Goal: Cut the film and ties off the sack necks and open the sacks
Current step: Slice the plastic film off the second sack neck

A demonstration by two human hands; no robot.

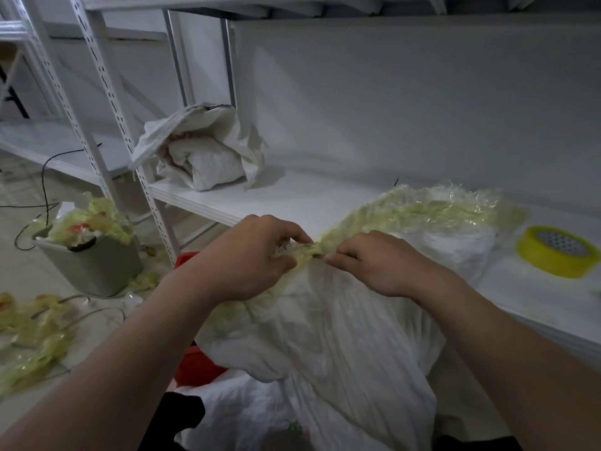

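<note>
The left hand (257, 258) and the right hand (380, 266), fingers curled, both pinch the yellowish film (331, 234) at the neck of the white sack (331, 336), which leans on the shelf (292, 196) edge.

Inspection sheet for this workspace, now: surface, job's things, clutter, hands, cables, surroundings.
Surface: white shelf board; the near sack lies across its front edge.
Job's things: white sack, its neck wrapped in yellowish film; a second sack sits open further back on the shelf.
Clutter: yellow tape roll on the shelf at right; grey bin overfull with film scraps; more scraps on the floor at left.
Hands: left hand and right hand both pinch the film at the neck; no cutting tool clearly seen.
Cables: black cable on the floor behind the bin.
Surroundings: white slotted shelving upright; red object beneath the sack, kind unclear.
</note>
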